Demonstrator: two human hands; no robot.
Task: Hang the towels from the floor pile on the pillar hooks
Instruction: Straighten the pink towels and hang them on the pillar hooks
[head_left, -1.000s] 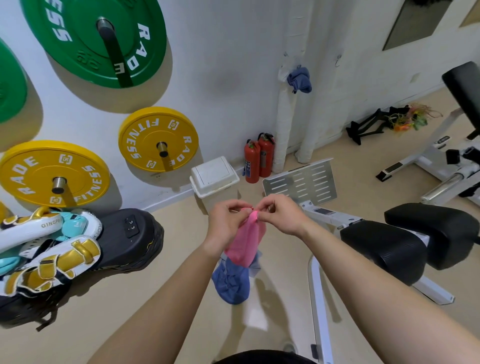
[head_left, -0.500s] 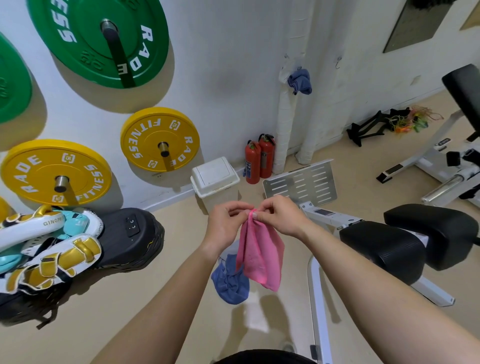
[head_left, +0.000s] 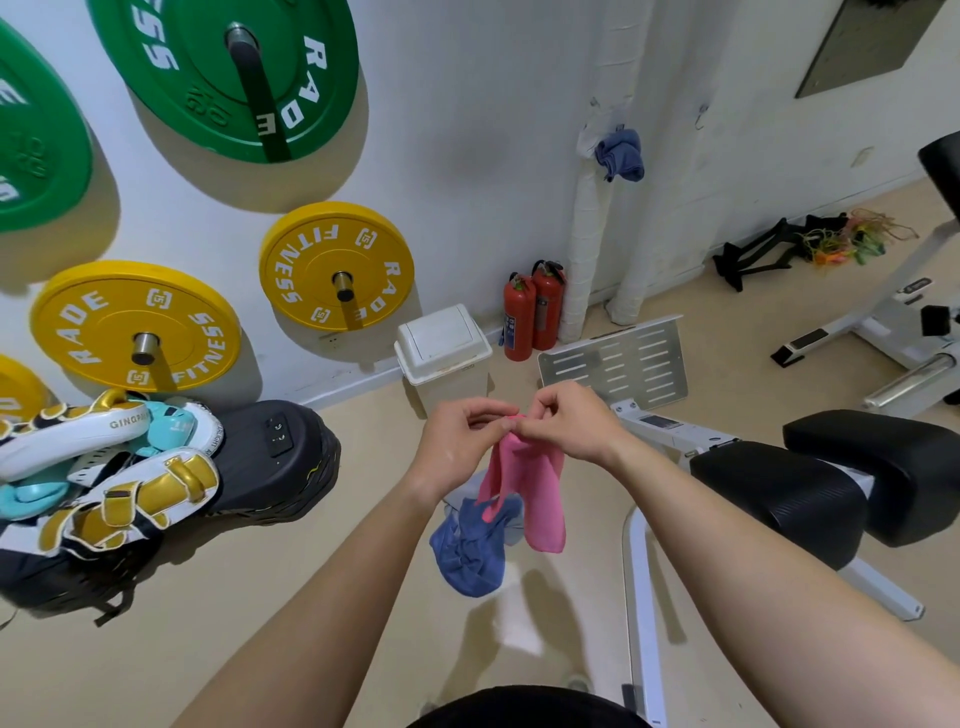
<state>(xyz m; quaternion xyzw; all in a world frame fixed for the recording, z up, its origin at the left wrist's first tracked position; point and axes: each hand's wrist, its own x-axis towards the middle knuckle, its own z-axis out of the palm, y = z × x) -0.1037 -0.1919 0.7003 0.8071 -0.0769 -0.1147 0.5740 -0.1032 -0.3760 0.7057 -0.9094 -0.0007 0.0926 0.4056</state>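
Head view. A pink towel (head_left: 540, 493) is held at chest height in front of the person. Its top edge is pinched between the fingertips of the left hand (head_left: 462, 441) and the right hand (head_left: 566, 421), which are set close together. The grip of each hand is narrow and closed on the cloth.

Over the last second the towel has been opened out. It was first a bunched wad between the hands and then a single hanging panel. It is now seen hanging longer, in two strips below the fingers. From this it is judged that an edge or corner is being prepared for hooking, and that the towel has not yet been carried to the pillars.

A floor-pile towel (head_left: 470, 556), dark blue, is left crumpled on the floor (head_left: 311, 597) directly beneath the pink one. One hung towel (head_left: 621, 156), also blue, is already seen high on the nearer pillar (head_left: 584, 249). A bare hook (head_left: 702, 117) is seen on the farther pillar (head_left: 654, 208), well apart from the hands.

The pinched part of the towel is hidden by the fingertips, so it cannot be told whether a hanging loop is held. A pale cloth under the floor-pile towel is mostly covered. The hook bearing the hung towel is concealed by the cloth, and the bare hook is small and faint.
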